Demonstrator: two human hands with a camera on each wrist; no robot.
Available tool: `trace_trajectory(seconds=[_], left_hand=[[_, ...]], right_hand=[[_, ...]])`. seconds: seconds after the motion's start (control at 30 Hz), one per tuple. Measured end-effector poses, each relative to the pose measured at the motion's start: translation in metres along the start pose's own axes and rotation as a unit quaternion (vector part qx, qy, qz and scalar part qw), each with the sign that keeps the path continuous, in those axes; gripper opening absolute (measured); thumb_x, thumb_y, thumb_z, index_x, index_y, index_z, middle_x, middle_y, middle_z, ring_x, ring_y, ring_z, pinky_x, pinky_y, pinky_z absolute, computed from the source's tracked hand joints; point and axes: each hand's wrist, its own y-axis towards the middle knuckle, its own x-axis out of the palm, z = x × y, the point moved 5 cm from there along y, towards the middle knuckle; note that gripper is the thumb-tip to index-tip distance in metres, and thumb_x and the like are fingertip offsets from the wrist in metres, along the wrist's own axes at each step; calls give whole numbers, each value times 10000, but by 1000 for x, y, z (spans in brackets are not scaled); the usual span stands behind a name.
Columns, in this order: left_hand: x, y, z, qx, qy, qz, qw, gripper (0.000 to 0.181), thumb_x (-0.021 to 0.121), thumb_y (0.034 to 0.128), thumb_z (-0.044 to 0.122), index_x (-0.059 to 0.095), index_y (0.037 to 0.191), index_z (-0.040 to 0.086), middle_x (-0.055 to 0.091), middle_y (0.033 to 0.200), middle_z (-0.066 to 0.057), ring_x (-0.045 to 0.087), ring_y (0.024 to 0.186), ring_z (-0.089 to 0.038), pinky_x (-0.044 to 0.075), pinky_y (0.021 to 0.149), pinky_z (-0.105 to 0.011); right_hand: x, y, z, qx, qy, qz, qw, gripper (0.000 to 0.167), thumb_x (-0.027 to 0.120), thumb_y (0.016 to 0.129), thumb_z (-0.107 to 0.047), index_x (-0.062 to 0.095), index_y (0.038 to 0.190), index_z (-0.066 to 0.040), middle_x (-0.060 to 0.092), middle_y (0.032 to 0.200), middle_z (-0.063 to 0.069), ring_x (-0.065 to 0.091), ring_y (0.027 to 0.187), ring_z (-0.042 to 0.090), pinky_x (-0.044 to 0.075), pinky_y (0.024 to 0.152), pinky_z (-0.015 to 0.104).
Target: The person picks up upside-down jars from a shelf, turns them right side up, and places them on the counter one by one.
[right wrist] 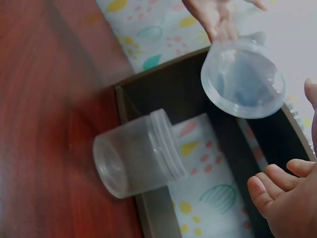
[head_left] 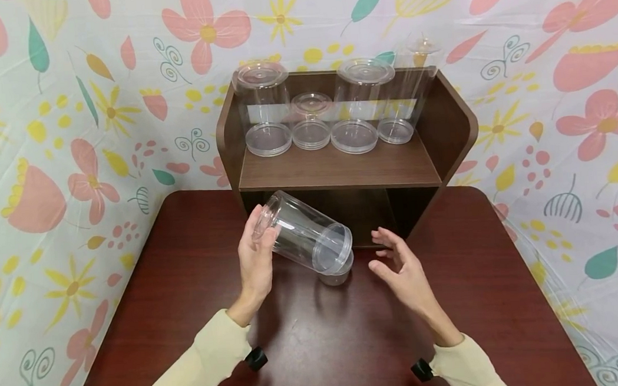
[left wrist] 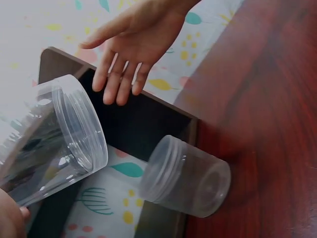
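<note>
A tall clear plastic jar (head_left: 303,232) is held off the table by my left hand (head_left: 255,261), whose fingers and thumb grip its far-left end. It lies tilted, its lidded end pointing down to the right. Partly hidden behind that end in the head view, a small clear jar (head_left: 335,278) stands upright on the table; both wrist views show the small jar (left wrist: 188,176) (right wrist: 136,153) with its lid on. My right hand (head_left: 401,273) is in the air right of the jars, fingers apart and loosely bent, touching nothing.
A brown two-tier shelf (head_left: 334,171) stands at the back of the dark red table (head_left: 308,352). Its upper tier bears several clear jars, including a wide jar (head_left: 354,107) and a short jar (head_left: 311,122). Floral cloth (head_left: 90,171) hangs behind and at both sides.
</note>
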Motion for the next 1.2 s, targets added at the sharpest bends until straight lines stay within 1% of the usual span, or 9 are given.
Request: trace_trajectory(seconds=[0.1,0.23,0.47,0.63,0.73,0.87,0.97,1.07,1.2], left_hand=[[1,-2,-6,-8,61,-38,10000,710,625,955,130,311,1510,-182,385,1535,-360,509,1364,-243,436,1115,-352],[3,-5,-15,-107,30,-38,9999,693,626,966,116,313,1512,-176,384,1538,-354,516,1361,-242,436,1116,-355],[7,-11,-24,-260,150,-7,9996,683,597,932,101,346,1516,-149,427,1510,-354,565,1290,-163,459,1085,-300],[9,-13,-30,-228,68,-135,9996,735,667,979,221,335,1516,-155,422,1504,-369,558,1310,-196,463,1088,-332],[8,-16,-33,-234,14,-195,9995,784,693,992,299,328,1519,-153,423,1498,-374,554,1316,-221,464,1089,-353],[7,-20,-35,-309,137,-210,9992,719,643,1010,259,335,1526,-137,448,1478,-365,551,1309,-235,450,1104,-390],[6,-23,-37,-417,253,-193,9986,669,596,1007,201,339,1532,-125,463,1472,-350,539,1322,-284,439,1114,-401],[5,-25,-39,-556,388,-178,9975,655,569,1003,187,338,1541,-109,472,1477,-328,543,1320,-328,453,1100,-350],[5,-26,-41,-698,492,-258,9960,641,536,1015,178,322,1554,-93,444,1510,-319,542,1331,-377,461,1084,-311]], right_hand=[[10,-2,3,-37,105,-290,9995,749,705,850,188,409,1522,41,537,1444,161,521,1305,240,470,1020,286],[21,-4,7,-12,226,-531,9983,817,735,820,190,374,1540,48,501,1458,262,532,1300,158,468,1035,298],[35,-7,15,592,303,-724,9952,953,857,810,4,304,1586,15,453,1538,230,530,1282,112,430,1059,247],[41,-6,20,819,542,-776,9921,1106,924,767,-97,232,1627,-42,417,1579,192,442,1409,211,360,1100,186],[45,-7,21,925,785,-754,9897,1145,925,753,-65,201,1641,-80,415,1572,203,413,1433,307,349,1117,184],[48,-8,22,1024,910,-677,9883,1151,906,743,-2,188,1640,-70,421,1551,230,444,1388,380,400,1076,189],[49,-8,24,1055,840,-645,9888,1144,896,742,18,185,1636,-47,420,1548,225,474,1354,387,428,1040,186],[49,-8,24,1033,784,-600,9897,1133,886,748,22,177,1630,-21,414,1554,218,484,1344,363,427,1039,186],[50,-8,24,1018,818,-515,9901,1105,861,761,40,171,1623,-3,405,1558,213,505,1329,263,435,1039,190]])
